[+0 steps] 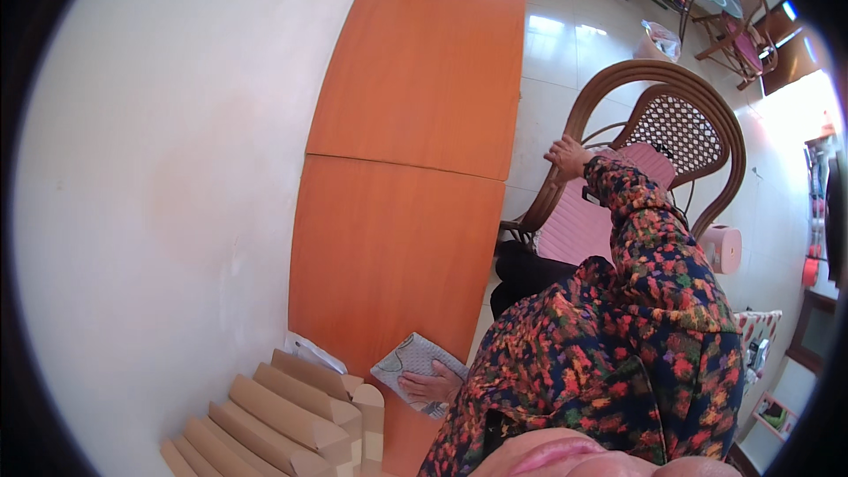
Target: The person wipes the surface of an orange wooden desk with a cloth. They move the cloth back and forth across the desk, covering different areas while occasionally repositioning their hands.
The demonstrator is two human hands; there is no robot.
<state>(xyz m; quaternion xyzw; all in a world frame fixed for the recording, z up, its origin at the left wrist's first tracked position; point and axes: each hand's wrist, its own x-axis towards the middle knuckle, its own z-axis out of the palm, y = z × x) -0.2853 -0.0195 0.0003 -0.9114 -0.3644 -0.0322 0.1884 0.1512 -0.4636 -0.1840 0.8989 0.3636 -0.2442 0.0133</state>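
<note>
My left hand (430, 383) lies palm down on a folded grey patterned cloth (401, 358), pressing it to the orange-brown wooden tabletop (397, 245). The cloth sits near the table's lower end, and part of it is hidden under my palm and sleeve. Out to the side, my right hand (568, 158) is on the curved armrest of a brown rattan chair (719, 106). Its fingers reach over the armrest on the side towards the table. A pink quilted cushion (576, 222) covers the chair's seat.
Several brown cardboard boxes (285, 404) are lined up beside the cloth, with a white packet (318, 354) behind them. A white wall (165, 179) borders the table. Beyond the chair are a lined bin (657, 43), a pink stool (722, 248) and another rattan chair (742, 43).
</note>
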